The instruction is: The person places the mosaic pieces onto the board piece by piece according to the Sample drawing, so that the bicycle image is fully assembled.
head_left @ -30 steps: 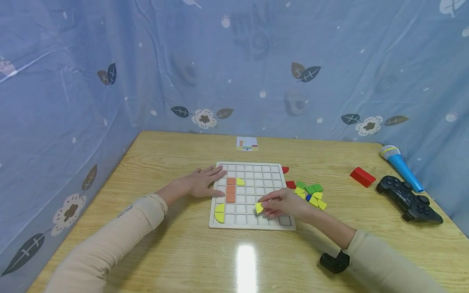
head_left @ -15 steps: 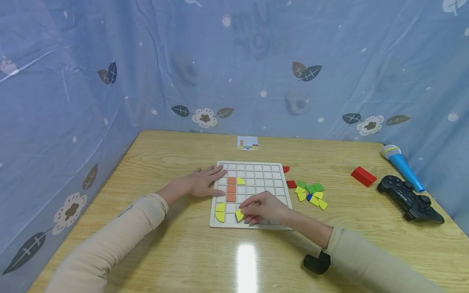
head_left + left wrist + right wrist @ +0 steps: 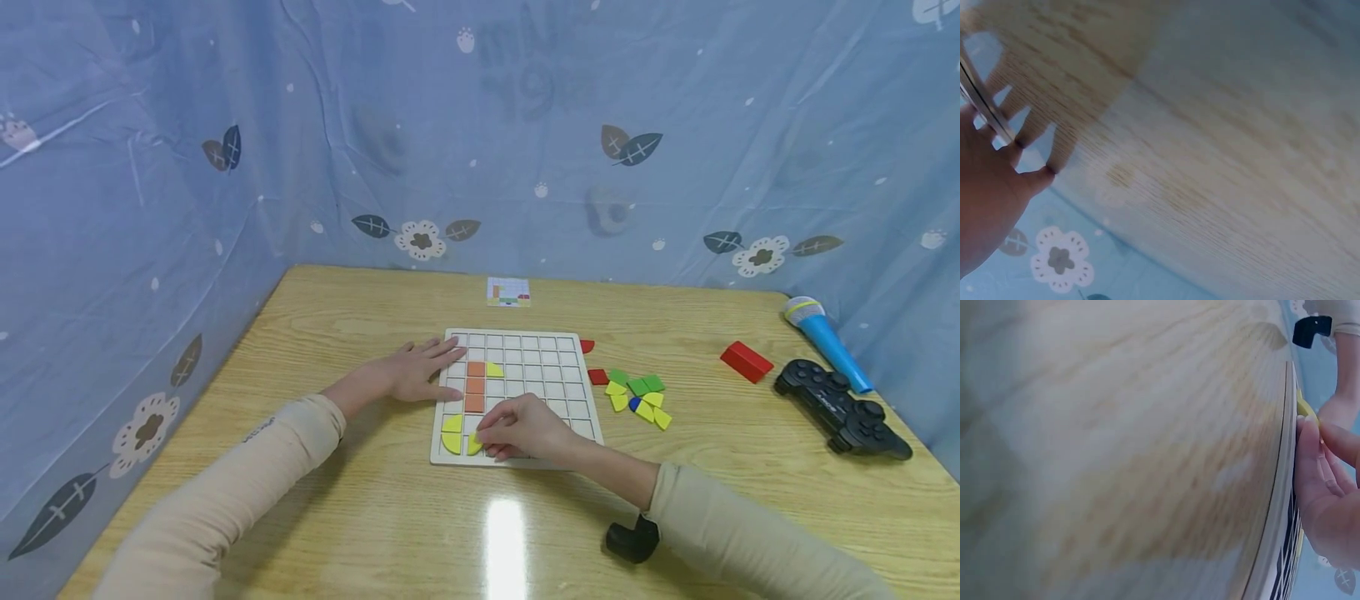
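A white grid board (image 3: 551,342) lies on the table. My left hand (image 3: 411,373) rests on its left edge with the fingers spread; in the left wrist view the fingers reach the board's side. Near the bottom left corner, my right hand (image 3: 528,429) pinches a yellow quarter-circle tile (image 3: 473,446) between thumb and fingers, low over the second column. The right wrist view shows that tile at the fingertips, close to the board's surface. Left of it sit a yellow quarter-circle tile (image 3: 452,443) and another yellow tile (image 3: 453,422). Orange square tiles (image 3: 475,386) stand in a column above.
Loose yellow tiles (image 3: 645,411), green tiles (image 3: 646,385) and a red tile (image 3: 597,377) lie right of the board. A pattern card (image 3: 508,292) lies behind it. Farther right are a red block (image 3: 746,362), a game controller (image 3: 840,408) and a toy microphone (image 3: 828,346).
My right hand has moved left across the board with the yellow quarter-circle tile, from the middle columns to the second column. The left hand has stayed in place.
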Demonstrator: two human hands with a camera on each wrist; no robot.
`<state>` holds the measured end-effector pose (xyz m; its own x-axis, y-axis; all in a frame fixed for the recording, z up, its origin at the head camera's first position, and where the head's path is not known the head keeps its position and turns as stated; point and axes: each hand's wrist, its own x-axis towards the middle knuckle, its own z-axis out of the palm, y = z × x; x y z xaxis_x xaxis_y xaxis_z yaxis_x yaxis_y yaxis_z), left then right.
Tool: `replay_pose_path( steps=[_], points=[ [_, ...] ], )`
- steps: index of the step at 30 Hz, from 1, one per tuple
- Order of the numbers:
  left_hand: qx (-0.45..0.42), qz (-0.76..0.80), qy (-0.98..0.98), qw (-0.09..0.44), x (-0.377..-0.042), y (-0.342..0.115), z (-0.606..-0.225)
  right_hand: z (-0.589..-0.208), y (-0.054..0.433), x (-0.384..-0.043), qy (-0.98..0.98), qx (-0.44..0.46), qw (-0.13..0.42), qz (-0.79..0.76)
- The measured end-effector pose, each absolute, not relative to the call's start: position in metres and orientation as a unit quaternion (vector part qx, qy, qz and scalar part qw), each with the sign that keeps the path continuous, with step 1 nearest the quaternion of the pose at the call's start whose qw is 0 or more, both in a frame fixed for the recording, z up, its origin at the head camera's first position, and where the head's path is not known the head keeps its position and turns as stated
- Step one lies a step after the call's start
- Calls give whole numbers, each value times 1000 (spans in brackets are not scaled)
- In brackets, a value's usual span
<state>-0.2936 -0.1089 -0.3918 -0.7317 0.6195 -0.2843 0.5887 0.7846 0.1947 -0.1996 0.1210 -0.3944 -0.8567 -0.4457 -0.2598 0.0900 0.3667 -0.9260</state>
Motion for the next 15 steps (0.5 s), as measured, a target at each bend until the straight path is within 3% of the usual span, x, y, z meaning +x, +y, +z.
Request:
replay_pose_path(
  steps=[15],
  points=[
    [330, 44, 927, 172, -294, -108, -390, -388, 120, -203, 848, -175, 230, -445]
  ],
)
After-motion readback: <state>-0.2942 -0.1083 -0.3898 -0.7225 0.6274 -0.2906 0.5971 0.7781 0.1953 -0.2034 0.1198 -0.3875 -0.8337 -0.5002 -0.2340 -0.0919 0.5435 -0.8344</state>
